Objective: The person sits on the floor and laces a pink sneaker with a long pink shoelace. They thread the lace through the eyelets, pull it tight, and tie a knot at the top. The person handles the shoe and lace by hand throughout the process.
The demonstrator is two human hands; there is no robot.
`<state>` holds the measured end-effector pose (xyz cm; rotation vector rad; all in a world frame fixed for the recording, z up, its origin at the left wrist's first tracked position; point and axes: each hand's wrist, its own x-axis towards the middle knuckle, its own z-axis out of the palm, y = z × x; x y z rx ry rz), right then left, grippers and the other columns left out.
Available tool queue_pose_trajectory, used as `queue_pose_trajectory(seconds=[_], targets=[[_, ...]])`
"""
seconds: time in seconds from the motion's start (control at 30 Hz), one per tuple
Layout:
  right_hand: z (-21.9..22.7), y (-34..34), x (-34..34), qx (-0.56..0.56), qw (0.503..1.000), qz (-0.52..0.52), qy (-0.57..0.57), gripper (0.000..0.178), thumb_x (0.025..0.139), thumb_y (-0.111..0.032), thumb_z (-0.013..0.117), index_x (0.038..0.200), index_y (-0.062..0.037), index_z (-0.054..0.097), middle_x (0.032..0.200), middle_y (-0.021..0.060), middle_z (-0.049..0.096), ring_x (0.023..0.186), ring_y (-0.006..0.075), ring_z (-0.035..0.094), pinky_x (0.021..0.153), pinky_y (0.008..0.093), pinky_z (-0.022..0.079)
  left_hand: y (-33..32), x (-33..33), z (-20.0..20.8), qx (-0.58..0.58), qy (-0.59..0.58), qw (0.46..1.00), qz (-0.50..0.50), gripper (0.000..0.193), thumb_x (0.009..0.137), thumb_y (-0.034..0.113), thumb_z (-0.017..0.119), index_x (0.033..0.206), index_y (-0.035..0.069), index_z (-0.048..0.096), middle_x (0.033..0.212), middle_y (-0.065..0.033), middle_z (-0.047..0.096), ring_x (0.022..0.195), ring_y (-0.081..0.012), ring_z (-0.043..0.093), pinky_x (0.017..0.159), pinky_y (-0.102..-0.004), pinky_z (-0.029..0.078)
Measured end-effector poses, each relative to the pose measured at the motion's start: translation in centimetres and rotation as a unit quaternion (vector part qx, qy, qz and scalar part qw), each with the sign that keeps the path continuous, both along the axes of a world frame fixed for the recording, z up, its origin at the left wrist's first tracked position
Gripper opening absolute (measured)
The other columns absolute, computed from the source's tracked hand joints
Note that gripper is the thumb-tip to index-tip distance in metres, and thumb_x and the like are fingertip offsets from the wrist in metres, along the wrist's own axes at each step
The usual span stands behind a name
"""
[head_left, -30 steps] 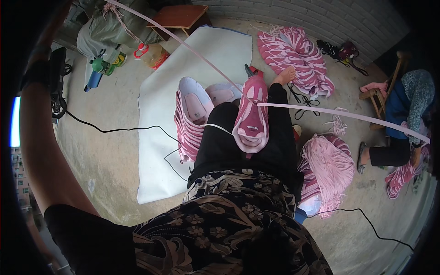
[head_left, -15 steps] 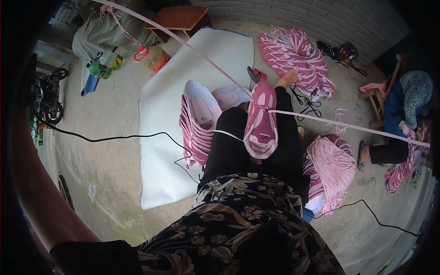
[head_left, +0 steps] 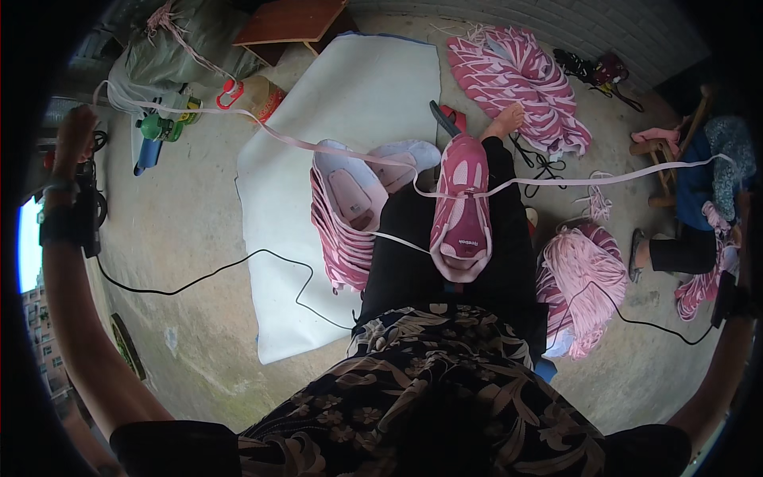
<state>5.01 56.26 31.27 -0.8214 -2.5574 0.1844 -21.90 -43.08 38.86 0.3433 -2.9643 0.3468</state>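
Note:
A pink and maroon shoe upper (head_left: 462, 215) lies across my thighs, toe end toward my body. A pale pink shoelace (head_left: 548, 182) passes through it and runs out to both sides in the air. At the far left, my left hand (head_left: 77, 133) is raised and closed on one end of the lace. My right hand (head_left: 744, 203) is at the dark right rim, where the other lace end leads to it; its fingers show only dimly. A stack of similar uppers (head_left: 342, 246) stands beside my left thigh, a thin pale lace reaching from it to the upper on my lap.
A white sheet (head_left: 278, 262) covers floor to the left. Pink bundles of uppers (head_left: 517, 87) and laces (head_left: 584, 258) lie ahead and right. A person (head_left: 683, 250) sits at the right. Black cords (head_left: 199, 272) trail beside me. Bottles (head_left: 163, 125) and a brown table (head_left: 290, 22) stand farther off.
The lace was stretched nearly straight and now hangs slack in curves. My left hand has come into view at the left, and my right forearm at the right.

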Motion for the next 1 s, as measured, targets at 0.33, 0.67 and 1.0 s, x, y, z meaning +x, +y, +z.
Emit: queue_pose_trajectory(seconds=[0.33, 0.67, 1.0], targets=[[-28.5, -33.4, 1.5, -0.819, 0.571, -0.004, -0.056, 0.009, 0.082, -0.015, 0.061, 0.083, -0.0072, 0.056, 0.062, -0.0014, 0.053, 0.046, 0.0065, 0.046, 0.042, 0.0197, 0.034, 35.3, 20.6, -34.7, 0.694, -0.267, 0.651, -0.152, 0.007, 0.085, 0.002, 0.055, 0.078, 0.002, 0.057, 0.065, 0.0015, 0.054, 0.059, -0.0062, 0.052, 0.054, -0.0205, 0.043], [-32.2, -37.5, -2.6, -0.801, 0.585, 0.117, 0.053, 0.005, 0.085, -0.006, 0.054, 0.088, -0.0064, 0.057, 0.075, 0.0033, 0.062, 0.059, 0.0086, 0.058, 0.051, 0.0193, 0.043, 45.7, 19.3, -34.7, 0.257, -0.085, 0.757, -0.595, 0.013, 0.069, 0.013, 0.059, 0.080, 0.008, 0.057, 0.089, -0.0047, 0.061, 0.106, -0.0260, 0.047, 0.086, -0.0436, 0.034], [-33.3, -38.7, -3.2, -0.716, 0.660, 0.204, 0.102, 0.005, 0.083, 0.001, 0.055, 0.085, -0.0032, 0.055, 0.071, -0.0005, 0.055, 0.060, 0.0053, 0.052, 0.054, 0.0204, 0.045, 44.5, 19.7, -35.8, 0.342, -0.033, 0.781, -0.522, 0.021, 0.074, 0.003, 0.062, 0.093, 0.008, 0.056, 0.101, -0.0068, 0.063, 0.101, -0.0321, 0.050, 0.084, -0.0421, 0.037]])
